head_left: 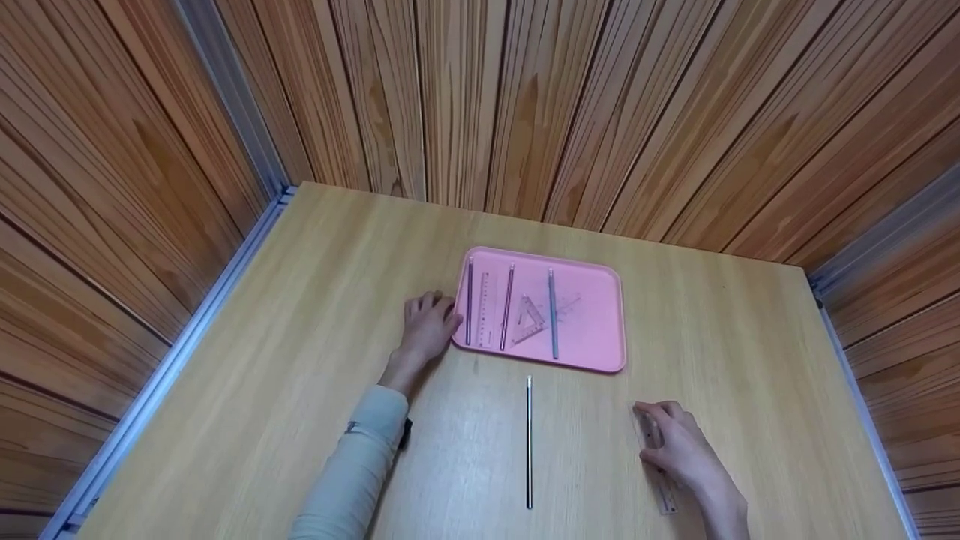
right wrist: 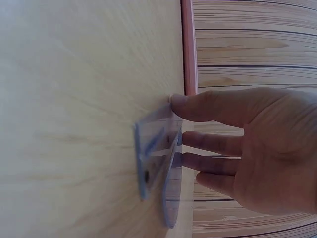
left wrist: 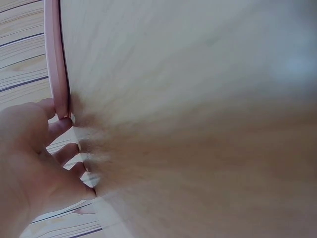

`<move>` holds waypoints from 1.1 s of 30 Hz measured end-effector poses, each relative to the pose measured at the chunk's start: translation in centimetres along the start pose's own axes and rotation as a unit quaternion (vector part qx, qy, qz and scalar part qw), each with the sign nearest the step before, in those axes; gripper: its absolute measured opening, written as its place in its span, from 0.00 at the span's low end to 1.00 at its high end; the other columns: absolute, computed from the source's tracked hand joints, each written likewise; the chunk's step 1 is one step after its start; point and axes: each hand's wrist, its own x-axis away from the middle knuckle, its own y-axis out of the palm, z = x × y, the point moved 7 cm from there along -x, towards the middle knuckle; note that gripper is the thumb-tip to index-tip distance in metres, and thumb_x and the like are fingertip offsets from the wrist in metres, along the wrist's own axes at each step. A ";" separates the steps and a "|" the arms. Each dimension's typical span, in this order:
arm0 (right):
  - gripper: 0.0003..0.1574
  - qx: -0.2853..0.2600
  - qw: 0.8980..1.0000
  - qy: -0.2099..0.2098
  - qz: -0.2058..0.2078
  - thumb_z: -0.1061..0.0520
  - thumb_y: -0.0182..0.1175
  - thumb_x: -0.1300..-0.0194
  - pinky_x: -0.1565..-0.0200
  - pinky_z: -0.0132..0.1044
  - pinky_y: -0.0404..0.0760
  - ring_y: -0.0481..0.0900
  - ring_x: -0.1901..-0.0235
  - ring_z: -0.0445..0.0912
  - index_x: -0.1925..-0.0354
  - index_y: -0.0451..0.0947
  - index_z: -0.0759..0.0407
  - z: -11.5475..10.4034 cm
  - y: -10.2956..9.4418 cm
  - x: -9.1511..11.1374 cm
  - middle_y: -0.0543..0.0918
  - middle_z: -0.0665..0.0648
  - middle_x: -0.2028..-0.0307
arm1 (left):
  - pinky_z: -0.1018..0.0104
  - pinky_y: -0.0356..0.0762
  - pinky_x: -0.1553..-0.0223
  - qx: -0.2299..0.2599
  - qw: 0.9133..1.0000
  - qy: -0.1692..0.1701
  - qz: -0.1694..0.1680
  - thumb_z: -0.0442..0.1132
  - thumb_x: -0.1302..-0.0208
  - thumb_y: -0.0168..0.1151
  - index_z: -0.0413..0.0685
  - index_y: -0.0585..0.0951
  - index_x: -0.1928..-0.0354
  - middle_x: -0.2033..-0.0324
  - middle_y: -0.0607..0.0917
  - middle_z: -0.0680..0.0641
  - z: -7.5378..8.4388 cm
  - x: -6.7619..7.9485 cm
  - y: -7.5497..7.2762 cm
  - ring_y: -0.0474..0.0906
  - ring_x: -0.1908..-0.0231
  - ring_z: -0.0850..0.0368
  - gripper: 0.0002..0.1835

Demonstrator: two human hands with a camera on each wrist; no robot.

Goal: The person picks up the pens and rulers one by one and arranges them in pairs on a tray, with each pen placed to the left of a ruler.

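Observation:
My left hand [head_left: 429,326] is at the near left corner of a pink tray [head_left: 592,345]. Its thumb and forefinger grip the rim, and the other fingertips touch the table. On the right, my right hand [head_left: 679,442] pinches clear plastic drawing tools [right wrist: 171,198] close over the table, thumb on one side and fingers on the other. A straight edge, a cut-out and a rounded edge show; I cannot tell whether they are separate pieces. Between the hands a dark, shiny pencil [head_left: 529,442] lies lengthwise on the table.
In the tray lie a clear ruler [head_left: 486,307], a clear set square [head_left: 531,319], a dark pencil [head_left: 469,300], a reddish-brown pencil [head_left: 507,307], a blue-green pencil [head_left: 553,315] and another faint clear piece [head_left: 571,306]. Wood-panelled walls [head_left: 457,97] enclose the table [head_left: 360,247].

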 end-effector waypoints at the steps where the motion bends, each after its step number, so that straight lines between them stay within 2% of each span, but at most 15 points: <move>1: 0.44 0.004 1.000 0.000 0.003 0.68 0.71 0.53 0.50 0.52 0.74 0.71 0.47 0.59 0.36 0.72 0.65 0.0 0.0 -0.1 0.73 0.67 0.43 | 0.47 0.50 0.29 -0.001 1.000 0.002 0.000 0.52 0.25 0.51 0.53 0.74 0.33 0.28 0.64 0.42 0.0 0.0 0.0 0.53 0.30 0.42 0.24; 4: 0.42 0.018 1.000 -0.002 0.004 0.67 0.72 0.54 0.55 0.45 0.71 0.70 0.51 0.55 0.37 0.74 0.63 0.1 0.0 -0.2 0.76 0.63 0.47 | 0.47 0.50 0.29 -0.005 1.000 0.005 0.000 0.52 0.25 0.51 0.52 0.74 0.33 0.29 0.65 0.42 0.0 -0.1 0.1 0.54 0.30 0.42 0.24; 7: 0.41 0.023 1.000 -0.004 0.004 0.66 0.71 0.53 0.57 0.43 0.69 0.69 0.52 0.54 0.38 0.75 0.62 0.1 0.1 -0.3 0.76 0.61 0.49 | 0.47 0.50 0.29 -0.006 1.000 0.003 -0.002 0.52 0.24 0.50 0.52 0.74 0.33 0.29 0.65 0.42 -0.1 -0.1 0.2 0.54 0.31 0.41 0.24; 13: 0.42 0.024 1.000 -0.010 0.015 0.65 0.70 0.51 0.52 0.50 0.73 0.70 0.47 0.58 0.36 0.73 0.62 -0.2 0.2 -0.2 0.75 0.64 0.44 | 0.47 0.50 0.29 -0.010 1.000 0.000 -0.003 0.53 0.24 0.50 0.53 0.73 0.32 0.28 0.64 0.43 -0.1 -0.1 0.2 0.55 0.31 0.42 0.24; 17: 0.39 0.049 0.998 -0.019 0.031 0.63 0.72 0.49 0.49 0.56 0.72 0.71 0.47 0.60 0.38 0.74 0.65 -0.8 0.4 -0.2 0.76 0.65 0.45 | 0.47 0.51 0.29 -0.007 1.000 0.004 0.001 0.53 0.24 0.50 0.53 0.73 0.32 0.28 0.64 0.43 0.0 0.0 0.0 0.55 0.31 0.42 0.25; 27: 0.30 0.077 0.996 0.000 0.034 0.73 0.67 0.47 0.53 0.52 0.78 0.78 0.54 0.55 0.43 0.76 0.73 -2.3 0.8 -0.8 0.77 0.65 0.52 | 0.47 0.49 0.28 -0.006 1.000 -0.002 -0.001 0.53 0.24 0.50 0.53 0.73 0.32 0.28 0.64 0.43 -0.1 -0.1 -0.1 0.54 0.29 0.42 0.25; 29: 0.28 0.089 0.995 -0.001 0.045 0.73 0.66 0.46 0.54 0.53 0.78 0.78 0.55 0.56 0.45 0.78 0.73 -2.4 0.8 -0.9 0.78 0.66 0.53 | 0.46 0.49 0.28 -0.006 1.000 -0.001 -0.002 0.53 0.25 0.50 0.53 0.73 0.32 0.28 0.64 0.43 -0.1 -0.1 0.0 0.54 0.29 0.42 0.25; 33: 0.23 0.110 0.990 -0.010 0.093 0.70 0.67 0.47 0.56 0.56 0.76 0.78 0.58 0.60 0.50 0.81 0.71 -2.6 0.4 -0.9 0.81 0.68 0.57 | 0.46 0.50 0.30 -0.006 1.000 0.013 0.006 0.52 0.25 0.51 0.51 0.74 0.33 0.29 0.65 0.41 0.0 0.0 0.0 0.55 0.31 0.40 0.24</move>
